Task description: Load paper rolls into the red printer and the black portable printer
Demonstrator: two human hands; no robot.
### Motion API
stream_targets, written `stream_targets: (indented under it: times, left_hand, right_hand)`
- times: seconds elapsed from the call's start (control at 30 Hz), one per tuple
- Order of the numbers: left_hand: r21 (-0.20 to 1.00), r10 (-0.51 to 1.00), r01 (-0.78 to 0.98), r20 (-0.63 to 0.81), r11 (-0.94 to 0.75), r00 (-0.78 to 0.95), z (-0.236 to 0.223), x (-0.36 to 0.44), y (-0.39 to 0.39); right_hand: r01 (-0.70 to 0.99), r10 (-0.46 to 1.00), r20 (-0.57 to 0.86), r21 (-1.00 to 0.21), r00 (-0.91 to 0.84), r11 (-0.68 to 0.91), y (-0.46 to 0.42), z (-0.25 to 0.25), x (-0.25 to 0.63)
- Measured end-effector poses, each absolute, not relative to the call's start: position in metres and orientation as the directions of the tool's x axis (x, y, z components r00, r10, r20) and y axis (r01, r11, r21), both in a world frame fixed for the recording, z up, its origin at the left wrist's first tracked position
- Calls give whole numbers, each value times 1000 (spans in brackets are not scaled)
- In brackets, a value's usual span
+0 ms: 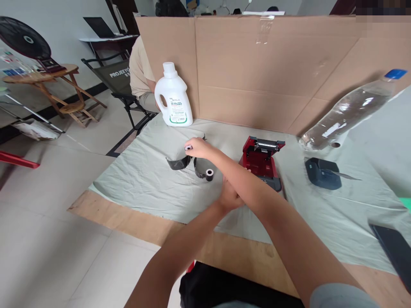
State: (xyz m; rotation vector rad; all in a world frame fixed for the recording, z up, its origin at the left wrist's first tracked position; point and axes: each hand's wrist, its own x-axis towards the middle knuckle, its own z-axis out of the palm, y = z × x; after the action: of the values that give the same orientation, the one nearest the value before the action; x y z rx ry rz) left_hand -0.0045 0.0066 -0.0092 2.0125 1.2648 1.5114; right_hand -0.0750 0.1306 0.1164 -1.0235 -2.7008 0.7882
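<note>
My right hand crosses over my left arm and pinches a small roll with a pale core. A loose strip of black ribbon lies below that hand on the cloth. Just right of it, a black ribbon roll with a white core trails another strip. My left hand grips the near left side of a red label printer, whose lid is raised. My right forearm covers part of the printer and most of my left fingers.
A white detergent bottle stands before the cardboard screen. At the right are a large clear bottle, leaning, a dark device and a phone. A seated person is behind the table's left side.
</note>
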Motion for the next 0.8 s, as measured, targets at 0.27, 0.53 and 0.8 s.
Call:
stream_targets:
  times: [0.27, 0.53, 0.8]
  left_hand:
    - [318, 458, 756, 888, -572, -27, 52, -31, -8]
    - [368, 661, 782, 747, -503, 74, 75, -21, -7]
    - [581, 730, 616, 683, -531, -16, 66, -6, -21]
  right_hand:
    - [281, 825, 83, -917, -560, 283, 106, 165, 53]
    - [516, 874, -108, -838, -475, 177, 48, 169, 157]
    - [270, 892, 79, -938, -445, 218, 27, 130, 181]
